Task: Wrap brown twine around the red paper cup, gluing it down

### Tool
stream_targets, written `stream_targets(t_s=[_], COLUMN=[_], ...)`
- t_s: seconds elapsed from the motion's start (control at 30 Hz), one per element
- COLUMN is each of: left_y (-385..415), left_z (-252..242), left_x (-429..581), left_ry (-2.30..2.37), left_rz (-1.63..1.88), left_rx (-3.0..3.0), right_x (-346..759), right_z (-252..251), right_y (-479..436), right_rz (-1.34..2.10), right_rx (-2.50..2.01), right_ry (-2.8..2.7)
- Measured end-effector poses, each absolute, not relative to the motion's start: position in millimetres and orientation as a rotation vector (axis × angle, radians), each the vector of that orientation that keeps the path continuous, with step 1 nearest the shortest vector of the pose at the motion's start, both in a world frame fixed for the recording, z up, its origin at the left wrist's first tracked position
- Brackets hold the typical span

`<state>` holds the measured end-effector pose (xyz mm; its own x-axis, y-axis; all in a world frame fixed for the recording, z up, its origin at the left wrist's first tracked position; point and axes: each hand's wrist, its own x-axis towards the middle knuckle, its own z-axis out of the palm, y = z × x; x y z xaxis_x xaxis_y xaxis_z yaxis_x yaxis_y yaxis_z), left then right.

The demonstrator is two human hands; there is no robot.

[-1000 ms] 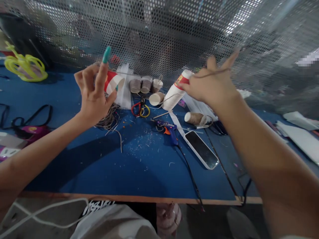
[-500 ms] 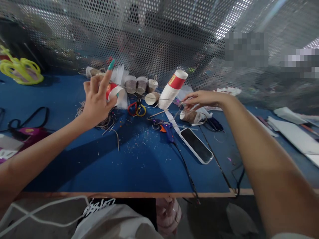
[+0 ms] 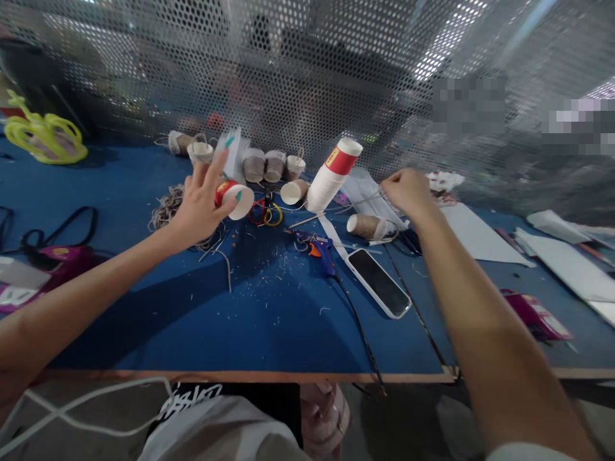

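My left hand [image 3: 204,202], index finger raised, grips a red-and-white paper cup [image 3: 243,202] lying sideways, its open end facing right. A strand of grey-brown twine [image 3: 343,208] stretches from near the cup to my right hand [image 3: 408,192], which pinches it. Below my left hand lies a loose tangle of twine [image 3: 166,208]. Scissors [image 3: 266,212] with red and yellow handles rest right of the cup. A leaning stack of paper cups [image 3: 331,179] stands between my hands. Below my right hand, a twine-wrapped cup [image 3: 366,226] lies on its side.
Several twine-wrapped cups [image 3: 254,165] line the back beside a perforated metal screen [image 3: 298,77]. A blue glue gun [image 3: 325,257] and a white-edged phone [image 3: 379,283] lie mid-table. A yellow crown-shaped piece [image 3: 45,137] stands far left; white sheets [image 3: 480,234] lie right.
My right hand has moved right and slightly up, drawing the twine along. My left hand and the cup have shifted a little right and down.
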<state>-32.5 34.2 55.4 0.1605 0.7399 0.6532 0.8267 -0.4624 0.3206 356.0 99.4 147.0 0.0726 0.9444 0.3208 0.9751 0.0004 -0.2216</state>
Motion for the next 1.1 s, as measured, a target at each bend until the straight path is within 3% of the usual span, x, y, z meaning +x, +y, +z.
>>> stream_targets(t_s=[0.1,0.33,0.83,0.93,1.1], left_y=[32,31,34,34,33], left_z=[47,27,17,18,15], left_x=[-26,-21,-15,-15,-14], left_ry=[-1.344,-1.082,-0.738,-0.713,-0.644], left_rz=[-1.141,-1.166,-1.267,-1.267,-1.327], left_rx=[-2.348,-2.422,-2.440,-2.403,-2.392], right_x=[347,356,284,276,271], right_z=[129,127,105,108,112], right_y=[101,124,87,88,90], right_rz=[-0.300,-0.136,0.780,0.608,-0.025], right_rx=[-1.948,-1.925,-1.335,-1.280,-1.298], right_ry=[-1.846,-2.014,-1.956,-2.079,-2.221])
